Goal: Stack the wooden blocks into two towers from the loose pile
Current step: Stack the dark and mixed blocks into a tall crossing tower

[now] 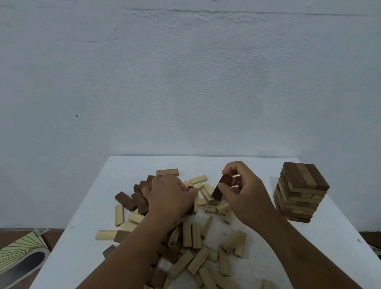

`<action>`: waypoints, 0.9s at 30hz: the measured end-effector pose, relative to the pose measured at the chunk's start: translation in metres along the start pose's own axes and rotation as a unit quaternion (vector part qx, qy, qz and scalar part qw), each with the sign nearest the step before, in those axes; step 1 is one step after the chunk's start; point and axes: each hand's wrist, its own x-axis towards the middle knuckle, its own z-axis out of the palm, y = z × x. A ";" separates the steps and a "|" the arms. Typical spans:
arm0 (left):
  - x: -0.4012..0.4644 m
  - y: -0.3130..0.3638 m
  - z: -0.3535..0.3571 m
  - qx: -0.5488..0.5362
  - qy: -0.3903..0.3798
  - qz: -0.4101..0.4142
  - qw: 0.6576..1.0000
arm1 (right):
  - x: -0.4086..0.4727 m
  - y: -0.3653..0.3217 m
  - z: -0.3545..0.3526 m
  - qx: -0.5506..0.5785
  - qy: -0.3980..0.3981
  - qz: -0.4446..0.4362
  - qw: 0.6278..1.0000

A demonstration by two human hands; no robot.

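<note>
Wooden blocks (195,250) lie in a loose pile across the middle of the white table (331,258), pale ones and dark brown ones mixed together, some flat, some leaning on each other. The heap runs from the far centre of the tabletop down to its near edge, where several pale blocks are cut off by the bottom of the view.

Your right hand (245,198) hovers over the far side of the pile and pinches a dark brown block (222,187) between thumb and fingertips; the block is tilted, its upper end in your fingers and its lower end down among the pale pieces, and you cannot tell whether that lower end still touches them. Your left hand (170,194) is knuckles up on the left part of the pile, fingers curled down into the blocks; what they hold is hidden beneath the hand, so you cannot tell whether it grips anything.

One finished tower (300,193) stands upright near the right edge of the table, well apart from the pile and just right of your right hand. Its layers cross each other in turn, and the top layer is three blocks side by side, dark and mid brown.

Behind the table is a pale blue-grey plaster wall (182,69). At lower left, on the floor, is a striped yellow-green object (14,252) you cannot identify.
</note>
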 end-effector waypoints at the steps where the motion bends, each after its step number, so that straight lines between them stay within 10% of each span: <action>1: -0.001 0.001 -0.004 -0.062 0.004 -0.013 0.998 | -0.001 0.000 0.002 0.002 0.004 -0.004 1.000; 9: -0.016 -0.008 -0.056 -0.397 0.054 -0.140 0.905 | 0.000 -0.010 0.045 -0.035 -0.050 -0.050 0.997; 18: -0.040 -0.033 -0.079 -0.443 0.068 -0.163 0.879 | 0.019 -0.022 0.082 -0.219 -0.241 0.061 0.943; 27: -0.053 -0.011 -0.065 -0.416 0.040 -0.100 0.903 | 0.012 -0.022 0.057 0.020 -0.075 0.100 0.992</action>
